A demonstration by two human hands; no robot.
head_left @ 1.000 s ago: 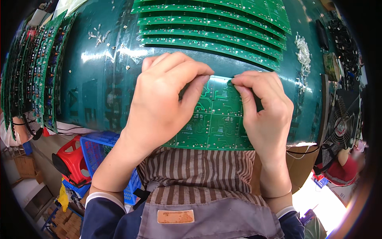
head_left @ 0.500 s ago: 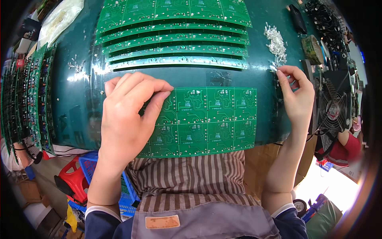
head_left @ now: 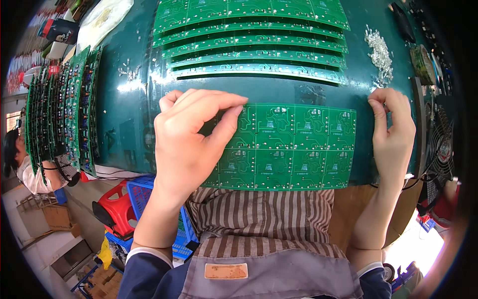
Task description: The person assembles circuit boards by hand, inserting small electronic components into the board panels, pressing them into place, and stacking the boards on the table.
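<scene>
On the dark green surface [head_left: 124,109], a flat green circuit board [head_left: 294,144] lies along the near edge, its long side facing the person. The left hand [head_left: 186,139] has thumb and forefinger pinched together at the board's far edge; whether they grip that edge or a tiny part, I cannot tell. The right hand [head_left: 393,119] is off the board, over the surface toward its right edge, just nearer than a pile of small clear parts [head_left: 379,55]. Its fingertips are close together, but whether they meet or hold anything cannot be made out. Overlapping boards [head_left: 254,42] lie toward the far edge. The step in hand seems to be fine fingertip work along the board's far edge; the next move calls for a steady board and a precise pinch.
</scene>
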